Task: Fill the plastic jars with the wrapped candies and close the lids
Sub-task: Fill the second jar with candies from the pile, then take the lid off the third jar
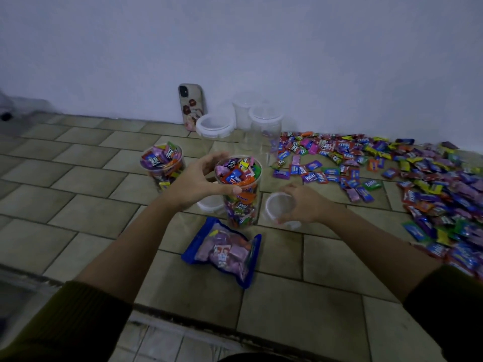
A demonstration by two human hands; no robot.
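Jar [239, 194], tall clear plastic, packed to the brim with wrapped candies, stands lidless at frame centre on the tan tiled floor [78, 178]. Left hand [201, 178] curls thumb and fingers round its rim. Right hand [304, 205], just right of the jar, grips a round white plastic lid [278, 205], fingers curled over its edge. Second white lid [209, 205] sits at the jar's lower left, partly hidden. Second filled jar [163, 165], also lidless, upper left. Blue-edged candy bag [224, 252] lies below centre. Loose candy pile [392, 173] spreads across the right side. Three empty lidded jars [265, 126] and a phone [190, 105] leaning on the wall, upper centre.
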